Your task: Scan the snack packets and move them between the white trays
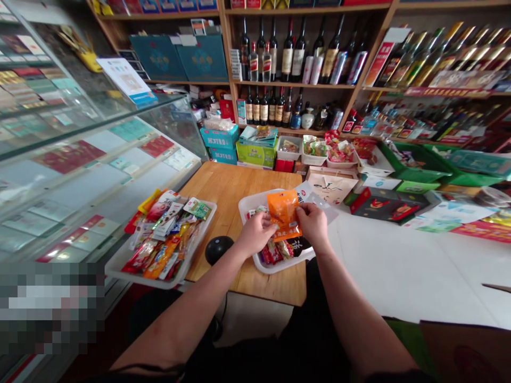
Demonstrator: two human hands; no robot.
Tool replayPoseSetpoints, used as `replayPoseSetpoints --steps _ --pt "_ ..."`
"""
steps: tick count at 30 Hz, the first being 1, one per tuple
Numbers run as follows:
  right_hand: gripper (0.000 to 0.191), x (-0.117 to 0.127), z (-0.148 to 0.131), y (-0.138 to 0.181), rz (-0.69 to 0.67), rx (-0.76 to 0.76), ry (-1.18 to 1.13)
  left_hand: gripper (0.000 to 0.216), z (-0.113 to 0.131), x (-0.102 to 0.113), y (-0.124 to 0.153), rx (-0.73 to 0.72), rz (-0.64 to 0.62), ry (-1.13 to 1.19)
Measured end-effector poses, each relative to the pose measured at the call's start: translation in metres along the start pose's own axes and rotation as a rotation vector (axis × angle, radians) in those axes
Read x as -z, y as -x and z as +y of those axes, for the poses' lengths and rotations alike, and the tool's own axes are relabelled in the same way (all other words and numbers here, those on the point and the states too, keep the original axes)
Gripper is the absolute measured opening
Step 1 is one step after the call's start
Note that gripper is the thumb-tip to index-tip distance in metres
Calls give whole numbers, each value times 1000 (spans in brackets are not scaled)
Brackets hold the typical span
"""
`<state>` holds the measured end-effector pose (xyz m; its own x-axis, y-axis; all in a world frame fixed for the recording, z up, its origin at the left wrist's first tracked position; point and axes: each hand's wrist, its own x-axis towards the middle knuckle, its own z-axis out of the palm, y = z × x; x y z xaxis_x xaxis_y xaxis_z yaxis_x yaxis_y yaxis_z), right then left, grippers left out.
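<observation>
Both my hands hold an orange snack packet (284, 214) upright over a white tray (249, 205) on a wooden table (227, 186). My left hand (255, 233) pinches the packet's lower left edge, fingers closed. My right hand (313, 224) grips its right edge, fingers curled. Several small red and dark packets (275, 251) lie in the tray beneath my hands.
A second white tray (120, 266) heaped with mixed snack packets sits at the table's left. A black round object (219, 249) lies between the trays. A glass display counter (80, 159) stands left; bottle shelves (303, 53) and boxes of goods behind; a white counter (399, 266) right.
</observation>
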<state>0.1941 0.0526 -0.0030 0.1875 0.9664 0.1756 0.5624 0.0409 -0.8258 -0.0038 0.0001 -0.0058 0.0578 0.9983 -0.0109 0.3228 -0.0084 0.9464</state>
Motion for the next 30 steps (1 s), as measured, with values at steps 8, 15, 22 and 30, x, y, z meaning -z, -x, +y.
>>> replayPoseSetpoints --steps 8,15,22,30 --pt "40 -3 15 5 3 17 90 30 -3 -1 12 -46 47 -93" --pt "40 -20 3 26 -29 91 63 22 -8 59 50 -114 240 -128" --pt "33 -37 -21 54 -101 130 -11 25 -74 170 76 -29 656 -579" --pt "32 -60 -48 80 -226 166 -15 60 -145 249 95 39 651 -1074"
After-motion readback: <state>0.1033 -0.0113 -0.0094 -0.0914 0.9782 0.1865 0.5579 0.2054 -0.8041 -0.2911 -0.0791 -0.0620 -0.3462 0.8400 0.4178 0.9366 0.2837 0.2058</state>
